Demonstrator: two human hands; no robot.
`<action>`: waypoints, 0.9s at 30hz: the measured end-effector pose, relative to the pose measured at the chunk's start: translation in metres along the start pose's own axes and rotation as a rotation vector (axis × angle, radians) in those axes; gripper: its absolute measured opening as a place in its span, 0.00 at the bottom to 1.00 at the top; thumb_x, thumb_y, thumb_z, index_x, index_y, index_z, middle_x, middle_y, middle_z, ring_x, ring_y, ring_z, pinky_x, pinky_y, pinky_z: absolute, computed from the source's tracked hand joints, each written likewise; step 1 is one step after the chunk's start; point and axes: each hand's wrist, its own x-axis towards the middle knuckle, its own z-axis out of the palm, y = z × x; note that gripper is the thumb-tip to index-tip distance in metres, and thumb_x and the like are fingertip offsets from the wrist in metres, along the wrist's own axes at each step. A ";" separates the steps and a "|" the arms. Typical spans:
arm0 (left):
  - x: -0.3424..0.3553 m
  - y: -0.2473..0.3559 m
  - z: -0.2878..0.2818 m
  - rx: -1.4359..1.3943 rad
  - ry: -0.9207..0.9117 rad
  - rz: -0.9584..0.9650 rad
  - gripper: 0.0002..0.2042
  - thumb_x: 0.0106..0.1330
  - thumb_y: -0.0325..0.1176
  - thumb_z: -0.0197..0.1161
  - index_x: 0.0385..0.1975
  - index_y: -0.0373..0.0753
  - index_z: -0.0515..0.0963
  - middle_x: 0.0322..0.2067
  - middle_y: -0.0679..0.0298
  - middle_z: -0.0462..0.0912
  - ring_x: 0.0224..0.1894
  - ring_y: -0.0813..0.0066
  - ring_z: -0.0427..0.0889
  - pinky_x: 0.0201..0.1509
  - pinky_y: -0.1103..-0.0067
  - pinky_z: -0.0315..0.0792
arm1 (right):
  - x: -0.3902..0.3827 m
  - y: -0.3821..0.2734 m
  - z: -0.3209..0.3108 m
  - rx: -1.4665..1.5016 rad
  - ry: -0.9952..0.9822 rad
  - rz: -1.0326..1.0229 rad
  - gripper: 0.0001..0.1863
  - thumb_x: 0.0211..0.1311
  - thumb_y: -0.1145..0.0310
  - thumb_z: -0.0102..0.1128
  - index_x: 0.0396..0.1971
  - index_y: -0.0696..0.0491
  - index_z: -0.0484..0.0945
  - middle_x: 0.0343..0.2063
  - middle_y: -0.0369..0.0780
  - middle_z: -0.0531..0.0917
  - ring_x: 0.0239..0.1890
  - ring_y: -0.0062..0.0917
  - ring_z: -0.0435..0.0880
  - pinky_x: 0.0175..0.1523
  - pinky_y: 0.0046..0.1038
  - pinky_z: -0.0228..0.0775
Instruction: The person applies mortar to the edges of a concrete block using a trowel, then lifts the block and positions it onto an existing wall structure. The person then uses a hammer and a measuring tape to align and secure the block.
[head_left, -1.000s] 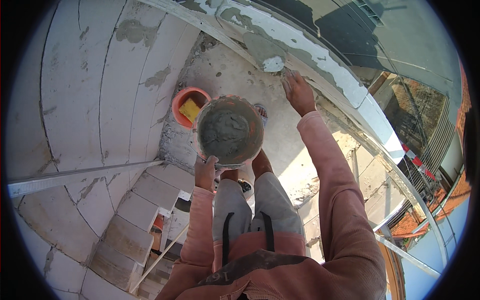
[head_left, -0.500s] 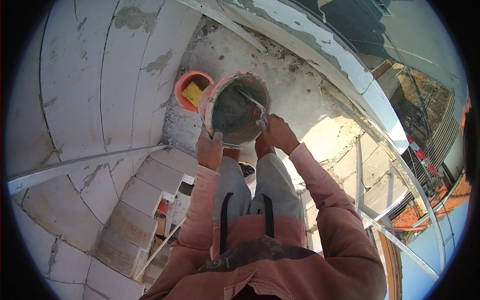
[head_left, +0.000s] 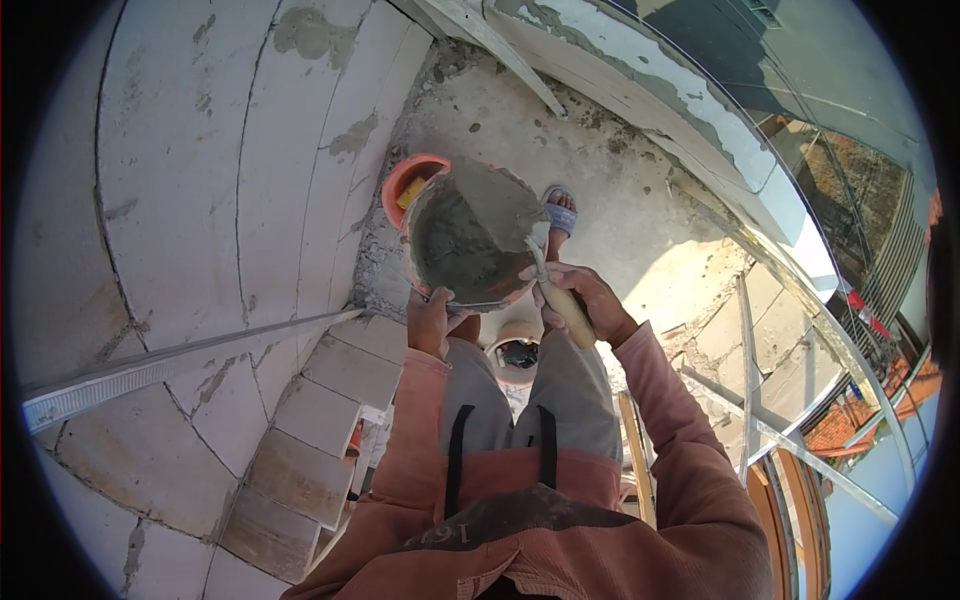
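Note:
A red bucket (head_left: 406,238) with a mortar-smeared rim hangs in front of my knees, tilted so its mouth shows wet grey mortar (head_left: 450,250). My left hand (head_left: 430,322) is closed on the near-left part of its rim. In my right hand (head_left: 588,298), at the bucket's right edge, is a trowel (head_left: 568,314) gripped by its wooden handle. Its blade reaches over the bucket mouth, coated with mortar. Some right fingers lie against or close to the rim; whether they also hold it, I cannot tell.
Behind the bucket stands a smaller red pail (head_left: 398,186) with something yellow inside. My foot in a blue slipper (head_left: 562,212) is on the concrete floor. A pale container (head_left: 515,368) sits between my legs. Block walls (head_left: 190,150) rise at left; a metal bar (head_left: 190,365) crosses there.
The trowel has turned; its handle now points toward me and its mortar-covered blade shows. The bucket now overlaps the smaller pail. My slippered foot has come into sight.

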 end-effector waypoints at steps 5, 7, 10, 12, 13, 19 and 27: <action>0.017 0.006 -0.056 0.107 -0.024 -0.023 0.19 0.60 0.25 0.59 0.53 0.36 0.72 0.42 0.62 0.81 0.37 0.69 0.86 0.34 0.75 0.87 | 0.146 0.001 0.057 -0.480 0.299 -0.479 0.26 0.73 0.60 0.52 0.61 0.65 0.69 0.39 0.45 0.78 0.39 0.32 0.81 0.45 0.31 0.74; 0.023 0.006 -0.071 0.127 0.002 -0.034 0.21 0.60 0.25 0.59 0.55 0.36 0.71 0.44 0.61 0.80 0.37 0.70 0.85 0.33 0.75 0.86 | 0.248 0.014 0.045 -0.764 0.614 -0.894 0.26 0.74 0.61 0.51 0.62 0.66 0.66 0.45 0.53 0.75 0.48 0.47 0.78 0.55 0.40 0.70; 0.025 0.005 -0.097 0.142 0.047 -0.047 0.23 0.60 0.25 0.57 0.57 0.36 0.71 0.47 0.59 0.79 0.41 0.69 0.84 0.33 0.75 0.86 | 0.339 -0.011 0.068 -0.888 0.947 -1.117 0.22 0.73 0.68 0.53 0.58 0.66 0.63 0.49 0.56 0.71 0.51 0.52 0.72 0.56 0.43 0.66; 0.032 -0.004 -0.117 0.143 0.045 -0.048 0.23 0.60 0.24 0.57 0.58 0.36 0.70 0.48 0.59 0.78 0.43 0.68 0.84 0.33 0.74 0.86 | 0.378 -0.033 0.065 -0.837 1.013 -1.131 0.22 0.72 0.69 0.53 0.58 0.67 0.62 0.50 0.59 0.69 0.53 0.56 0.70 0.58 0.46 0.63; 0.034 -0.009 -0.125 0.116 0.054 -0.066 0.23 0.60 0.24 0.57 0.58 0.36 0.70 0.48 0.59 0.78 0.43 0.66 0.84 0.35 0.73 0.86 | 0.392 -0.043 0.061 -0.880 1.121 -1.153 0.22 0.72 0.71 0.54 0.57 0.68 0.61 0.50 0.59 0.68 0.53 0.56 0.70 0.58 0.47 0.63; 0.033 -0.009 -0.143 0.100 0.019 -0.111 0.27 0.60 0.22 0.56 0.63 0.31 0.63 0.54 0.50 0.74 0.50 0.56 0.82 0.42 0.62 0.88 | 0.430 -0.067 0.034 -0.908 1.393 -1.132 0.23 0.70 0.74 0.53 0.58 0.70 0.59 0.51 0.60 0.66 0.55 0.57 0.69 0.61 0.48 0.62; 0.029 -0.016 -0.146 0.102 0.008 -0.139 0.28 0.57 0.26 0.58 0.61 0.36 0.67 0.51 0.56 0.76 0.47 0.62 0.82 0.38 0.67 0.86 | 0.394 -0.022 0.007 -1.199 1.173 -0.940 0.26 0.71 0.71 0.52 0.62 0.69 0.59 0.57 0.61 0.67 0.58 0.56 0.70 0.65 0.46 0.64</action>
